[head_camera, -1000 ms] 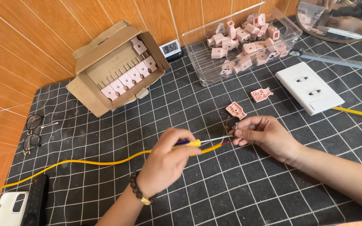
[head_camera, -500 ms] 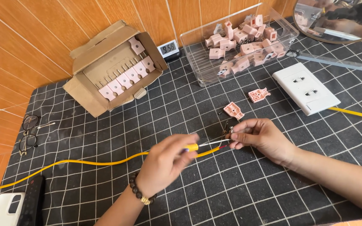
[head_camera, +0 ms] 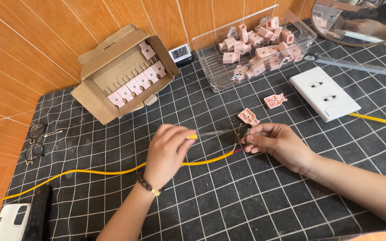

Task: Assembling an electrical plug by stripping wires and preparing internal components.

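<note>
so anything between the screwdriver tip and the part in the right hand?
Nothing visible. The screwdriver in the left hand points straight at the small part pinched by the right hand; the pink pieces lie beyond, clear of that line.

Open brown cardboard box [head_camera: 123, 73], flaps raised, at ten o'clock against the wall. Small white clock with grey rectangular screen [head_camera: 180, 51] at twelve o'clock, just beside the box.

Two hands: the left hand [head_camera: 168, 149] and the right hand [head_camera: 277, 143]. One screwdriver [head_camera: 211, 133], one yellow wire [head_camera: 112, 172], one cardboard box [head_camera: 123, 73], one clear tray [head_camera: 255, 44], one white socket plate [head_camera: 325, 93], two loose pink parts [head_camera: 262, 109], one small clock [head_camera: 180, 52], one pair of glasses [head_camera: 36, 138].
</note>
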